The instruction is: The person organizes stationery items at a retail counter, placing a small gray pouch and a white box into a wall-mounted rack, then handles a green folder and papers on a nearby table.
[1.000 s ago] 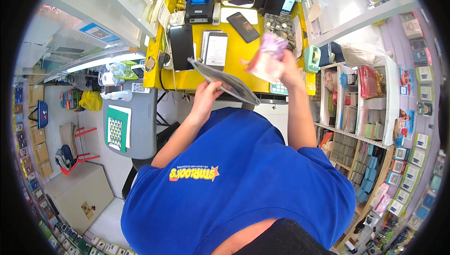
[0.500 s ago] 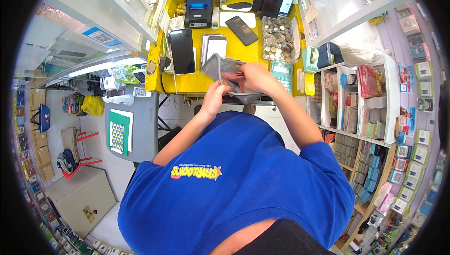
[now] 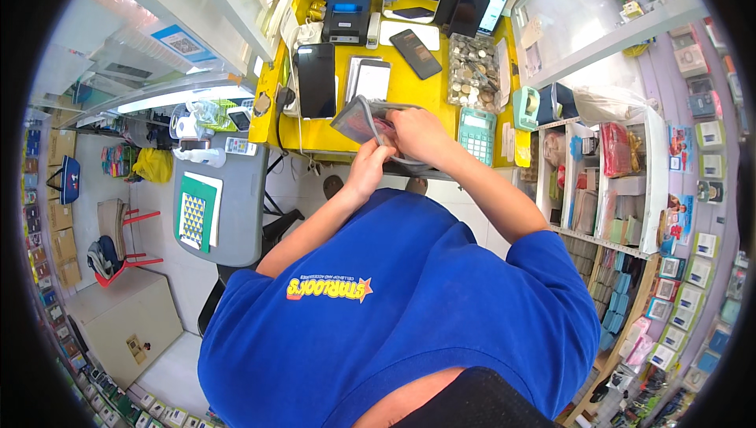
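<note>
A grey zip pouch (image 3: 350,122) hangs with its mouth open at the near edge of the yellow desk. My left hand (image 3: 368,163) pinches the pouch's near rim between thumb and fingers. Reaching into the opening from the right, my right hand (image 3: 417,135) has its fingers curled, with the tips hidden inside. Something reddish shows in the pouch beside those fingers; what it is I cannot make out. Just beyond the pouch lies a white-faced phone (image 3: 371,81). A large dark phone or tablet (image 3: 316,81) is left of it.
On the yellow desk (image 3: 394,22) stand a small black printer (image 3: 347,18), a clear box of coins (image 3: 471,70), a teal calculator (image 3: 477,133), a tape dispenser (image 3: 525,107) and a dark phone (image 3: 416,54). A grey side table (image 3: 240,227) is at left; white shelves (image 3: 592,180) are at right.
The view has shifted slightly. My right hand has moved left, deeper over the pouch's mouth and closer to my left hand. The pouch opening looks narrower, and less of the reddish content shows.
</note>
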Available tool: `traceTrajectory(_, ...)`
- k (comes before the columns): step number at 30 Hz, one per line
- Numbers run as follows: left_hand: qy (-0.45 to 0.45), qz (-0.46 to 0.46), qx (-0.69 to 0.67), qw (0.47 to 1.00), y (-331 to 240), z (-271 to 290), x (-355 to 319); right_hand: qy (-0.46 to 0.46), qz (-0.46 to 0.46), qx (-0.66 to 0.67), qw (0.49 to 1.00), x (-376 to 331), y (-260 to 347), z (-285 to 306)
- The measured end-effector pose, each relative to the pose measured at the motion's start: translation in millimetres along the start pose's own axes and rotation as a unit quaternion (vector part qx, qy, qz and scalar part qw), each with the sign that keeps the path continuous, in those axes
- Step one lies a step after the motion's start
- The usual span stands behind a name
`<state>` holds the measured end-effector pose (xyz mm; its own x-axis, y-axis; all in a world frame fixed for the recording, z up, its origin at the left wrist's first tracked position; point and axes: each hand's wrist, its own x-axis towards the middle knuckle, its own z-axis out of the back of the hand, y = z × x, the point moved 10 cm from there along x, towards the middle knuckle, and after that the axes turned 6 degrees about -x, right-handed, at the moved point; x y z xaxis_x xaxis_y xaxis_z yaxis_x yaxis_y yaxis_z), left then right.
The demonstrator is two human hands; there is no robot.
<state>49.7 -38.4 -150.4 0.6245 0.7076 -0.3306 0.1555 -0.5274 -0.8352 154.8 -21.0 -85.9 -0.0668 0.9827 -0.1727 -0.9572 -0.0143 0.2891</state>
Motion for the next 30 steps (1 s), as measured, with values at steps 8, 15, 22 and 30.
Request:
traceTrajectory(8,0.034,0.003,-0.116,0.993,4,-3,6,0.034,0.005,-0.035,0.999,-6,-17,-10)
traceTrajectory(15,0.083,0.023,-0.059,0.995,8,-18,8,0.032,0.011,0.004,0.999,10,-10,-2)
traceTrajectory(22,0.066,0.020,-0.074,0.995,6,-16,9,-0.050,0.006,-0.031,0.998,-7,-11,20)
traceTrajectory(30,0.077,0.027,-0.050,0.995,12,-22,17,-0.090,0.019,-0.127,0.988,-2,-10,31)
